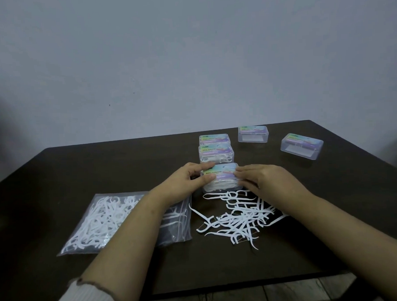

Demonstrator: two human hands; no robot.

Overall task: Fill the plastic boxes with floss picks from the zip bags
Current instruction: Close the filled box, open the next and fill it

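A clear plastic box (pixel 221 179) with a colourful label, full of white floss picks, sits at the table's middle. My left hand (pixel 187 180) grips its left side and my right hand (pixel 262 179) grips its right side, both with fingers on the lid. Loose white floss picks (pixel 237 219) lie scattered just in front of the box. A clear zip bag (pixel 105 222) holding many picks lies flat at the left, partly under my left forearm. Two more filled boxes (pixel 215 152) stand in a row behind the held one.
Two empty-looking clear boxes stand at the back right, one (pixel 253 133) nearer the wall and one (pixel 302 148) further right. The dark wooden table (pixel 57 174) ends at a plain wall behind. Tiled floor shows below the front edge.
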